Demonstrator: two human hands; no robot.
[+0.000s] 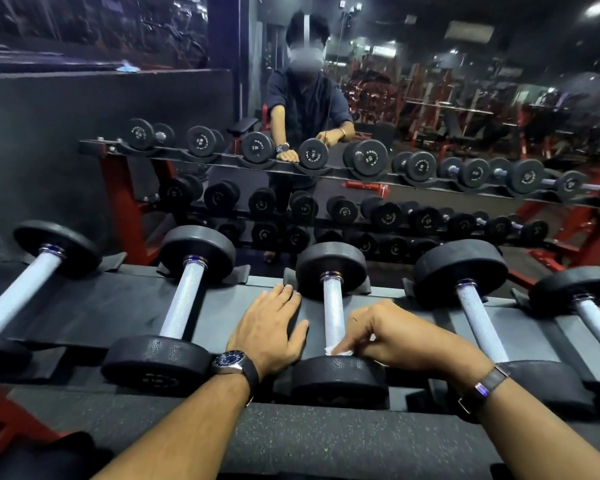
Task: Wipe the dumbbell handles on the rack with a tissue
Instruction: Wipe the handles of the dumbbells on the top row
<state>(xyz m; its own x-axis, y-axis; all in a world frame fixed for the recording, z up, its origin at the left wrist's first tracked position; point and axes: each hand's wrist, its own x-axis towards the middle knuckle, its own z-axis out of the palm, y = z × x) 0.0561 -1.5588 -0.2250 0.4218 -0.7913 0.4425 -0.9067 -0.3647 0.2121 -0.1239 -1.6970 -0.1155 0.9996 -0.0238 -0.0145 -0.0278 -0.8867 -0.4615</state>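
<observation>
Several black dumbbells with silver knurled handles lie across the top tier of the rack (125, 306). The middle dumbbell (331, 268) has its handle (333, 315) between my hands. My right hand (392, 336) pinches a small white tissue (338, 351) against the near end of that handle, just above the near weight head (340, 379). My left hand (272, 327) lies flat, fingers straight, on the rack surface just left of the handle. A watch sits on my left wrist and a dark band on my right.
Neighbouring dumbbells lie to the left (194, 251) and right (461, 268). A wall mirror behind the rack reflects the rack, a person (305, 98) and red gym machines (430, 98). A padded dark ledge (326, 441) runs along the near edge.
</observation>
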